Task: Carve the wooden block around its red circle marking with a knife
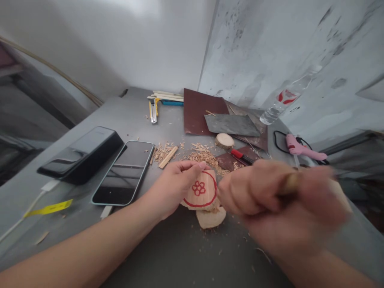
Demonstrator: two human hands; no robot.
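My left hand [180, 182] is closed on a thin pale piece of wood [192, 198], its thumb over the upper edge. A red ring and a small red flower are drawn on the wood. Beneath its lower edge lies a pale wood slice [211, 219]. My right hand [279, 200], smeared by motion, is wrapped in a fist round a wooden-handled tool [290, 184]. Only the tan end of the handle shows; its working end is hidden behind the fist, close to the drawn wood's right edge.
Wood shavings [204, 157] lie beyond my hands, near a round wood slice [224, 140] and red-black marker [241, 157]. At left are a phone [123, 174] and black device [82, 154]. Sandpaper [199, 112], a utility knife [153, 110], bottle [285, 98] and pink glue gun [303, 148] stand farther back.
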